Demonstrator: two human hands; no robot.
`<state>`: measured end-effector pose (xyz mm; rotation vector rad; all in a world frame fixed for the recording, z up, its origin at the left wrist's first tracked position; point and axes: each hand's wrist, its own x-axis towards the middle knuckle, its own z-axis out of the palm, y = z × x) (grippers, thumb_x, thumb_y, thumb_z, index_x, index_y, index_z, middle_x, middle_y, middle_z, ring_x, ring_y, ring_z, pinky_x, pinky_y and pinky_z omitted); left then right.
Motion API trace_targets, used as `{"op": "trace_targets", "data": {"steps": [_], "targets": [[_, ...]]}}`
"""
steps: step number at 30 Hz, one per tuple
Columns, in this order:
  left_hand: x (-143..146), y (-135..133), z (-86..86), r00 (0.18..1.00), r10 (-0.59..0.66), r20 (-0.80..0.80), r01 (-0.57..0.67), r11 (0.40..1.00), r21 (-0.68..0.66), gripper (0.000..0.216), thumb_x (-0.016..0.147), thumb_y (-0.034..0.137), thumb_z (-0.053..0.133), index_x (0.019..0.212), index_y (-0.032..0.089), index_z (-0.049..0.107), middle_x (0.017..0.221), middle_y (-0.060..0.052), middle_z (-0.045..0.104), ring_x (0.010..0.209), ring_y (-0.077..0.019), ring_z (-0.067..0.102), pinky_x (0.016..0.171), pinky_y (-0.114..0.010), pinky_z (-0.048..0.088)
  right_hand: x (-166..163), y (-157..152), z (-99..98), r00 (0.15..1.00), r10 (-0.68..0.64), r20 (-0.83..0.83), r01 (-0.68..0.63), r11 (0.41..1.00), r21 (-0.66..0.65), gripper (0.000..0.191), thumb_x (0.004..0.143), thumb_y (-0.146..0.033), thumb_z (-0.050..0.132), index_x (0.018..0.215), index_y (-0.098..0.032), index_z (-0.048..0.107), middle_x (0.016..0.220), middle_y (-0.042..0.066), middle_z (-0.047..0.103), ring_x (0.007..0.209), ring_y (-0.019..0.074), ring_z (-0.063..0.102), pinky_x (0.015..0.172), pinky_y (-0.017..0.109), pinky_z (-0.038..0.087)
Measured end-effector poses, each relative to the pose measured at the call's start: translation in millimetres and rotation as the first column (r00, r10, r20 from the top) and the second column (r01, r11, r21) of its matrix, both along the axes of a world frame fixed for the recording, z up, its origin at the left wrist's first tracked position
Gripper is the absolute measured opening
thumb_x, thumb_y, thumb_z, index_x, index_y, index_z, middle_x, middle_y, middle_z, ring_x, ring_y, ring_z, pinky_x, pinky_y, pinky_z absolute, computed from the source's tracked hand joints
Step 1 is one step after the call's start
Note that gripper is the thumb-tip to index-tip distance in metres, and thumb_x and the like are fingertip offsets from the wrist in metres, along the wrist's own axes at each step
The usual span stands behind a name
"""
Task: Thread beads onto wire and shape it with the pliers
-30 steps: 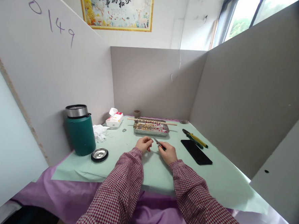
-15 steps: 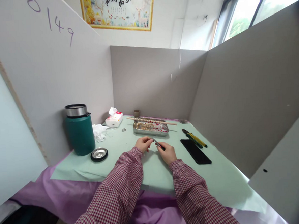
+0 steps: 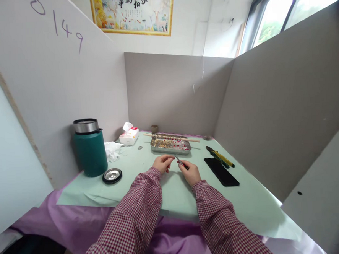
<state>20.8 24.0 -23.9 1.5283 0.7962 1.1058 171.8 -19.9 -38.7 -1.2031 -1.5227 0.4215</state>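
Note:
My right hand is closed around a slim pointed tool with a silvery tip and a dark rear part; whether it is tweezers I cannot make out. The tip points up and left, toward my left hand. Thumb and index finger of my left hand are pinched together just left of that tip, with a small gap between. Anything in this pinch is too small to name. Beyond both hands lies a shallow metal tray with gold and red small pieces in it. A light wooden stick, wrapped with beaded strands, rests across the tray.
On the right are a black phone-like slab and yellow-green handled pliers. To the left stand a green thermos, its round lid, crumpled tissue and a tissue pack. A small cup is behind the tray. Grey partitions enclose the table.
The tool's tip has drawn slightly right, away from the left fingertips, as the right hand shifted a little. The left hand keeps its pinch in nearly the same place.

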Motion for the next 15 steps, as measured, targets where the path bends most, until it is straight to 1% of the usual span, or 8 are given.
{"op": "trace_targets", "data": {"steps": [2, 4, 8, 11, 15], "targets": [[-0.2, 0.6, -0.3, 1.0, 0.0, -0.002, 0.0, 1.0, 0.01, 0.043, 0.069, 0.038, 0.055, 0.098, 0.007, 0.061, 0.041, 0.008, 0.037, 0.035, -0.004, 0.032, 0.038, -0.02, 0.039, 0.4, 0.6, -0.5, 1.0, 0.001, 0.006, -0.001, 1.0, 0.0, 0.026, 0.073, -0.029, 0.051, 0.089, -0.017, 0.068, 0.091, 0.005, 0.068, 0.085, 0.0197, 0.06, 0.08, 0.032, 0.044], [-0.3, 1.6, -0.4, 1.0, 0.019, -0.013, -0.019, 1.0, 0.022, 0.043, 0.069, 0.039, 0.055, 0.098, 0.007, 0.062, 0.041, 0.008, 0.035, 0.036, -0.0045, 0.033, 0.038, -0.02, 0.039, 0.7, 0.7, -0.5, 1.0, 0.01, 0.01, -0.01, 1.0, 0.004, 0.026, 0.073, -0.029, 0.051, 0.089, -0.017, 0.067, 0.091, 0.005, 0.068, 0.085, 0.0196, 0.06, 0.08, 0.032, 0.044], [-0.1, 3.2, -0.6, 0.994, 0.089, -0.058, -0.086, 0.995, 0.049, 0.04, 0.069, 0.041, 0.056, 0.091, 0.009, 0.066, 0.04, 0.007, 0.037, 0.036, -0.0053, 0.036, 0.037, -0.019, 0.036, 0.1, -0.1, -0.2, 1.0, 0.006, 0.017, -0.006, 1.0, 0.029, 0.025, 0.073, -0.028, 0.051, 0.089, -0.018, 0.068, 0.091, 0.005, 0.068, 0.085, 0.0196, 0.061, 0.08, 0.032, 0.044], [0.6, 1.7, 0.2, 0.99, 0.124, -0.074, -0.117, 0.989, 0.086, 0.038, 0.07, 0.04, 0.055, 0.091, 0.01, 0.067, 0.039, 0.007, 0.038, 0.035, -0.0052, 0.036, 0.036, -0.018, 0.034, -1.3, 0.0, -0.9, 1.0, -0.008, 0.015, 0.007, 0.999, 0.047, 0.025, 0.073, -0.028, 0.05, 0.088, -0.018, 0.068, 0.091, 0.005, 0.068, 0.086, 0.0197, 0.061, 0.08, 0.032, 0.044], [1.2, -3.0, 4.0, 0.972, 0.203, -0.118, -0.19, 0.976, 0.11, 0.036, 0.07, 0.037, 0.055, 0.091, 0.011, 0.068, 0.039, 0.006, 0.042, 0.035, -0.0049, 0.037, 0.038, -0.018, 0.033, -1.6, 1.2, -2.0, 0.999, -0.04, 0.022, 0.039, 0.998, 0.055, 0.026, 0.073, -0.028, 0.05, 0.089, -0.017, 0.068, 0.09, 0.006, 0.068, 0.085, 0.0197, 0.06, 0.08, 0.032, 0.045]]}}
